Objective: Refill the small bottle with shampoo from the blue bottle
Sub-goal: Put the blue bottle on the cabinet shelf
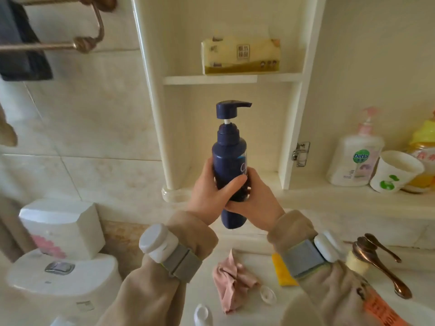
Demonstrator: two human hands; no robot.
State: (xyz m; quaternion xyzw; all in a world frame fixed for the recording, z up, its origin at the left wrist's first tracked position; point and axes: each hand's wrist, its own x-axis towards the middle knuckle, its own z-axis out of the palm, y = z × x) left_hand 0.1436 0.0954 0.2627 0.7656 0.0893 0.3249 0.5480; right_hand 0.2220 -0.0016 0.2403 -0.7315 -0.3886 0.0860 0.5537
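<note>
Both of our hands are wrapping the blue bottle [229,165] and holding it upright in the air, well above the counter [256,260] and in front of the open wall shelf [209,79]. Our left hand [209,196] is gripping the lower body from the left with its thumb across the front, and our right hand [255,203] is closing around it from the right; the fingers of both are curling tight on the bottle. Its pump head [231,108] is sitting raised, nozzle pointing right, not yet unscrewed.

We are judging this as the fetching step: the shampoo source is in hand, nothing is being poured. The small bottle [203,315] seems to be the white one at the counter's near edge, beside the pink cloth [233,278], with what looks like its loose cap [268,295] lying just beyond.

Next we are needing to bring the nozzle down over that open mouth and press.
</note>
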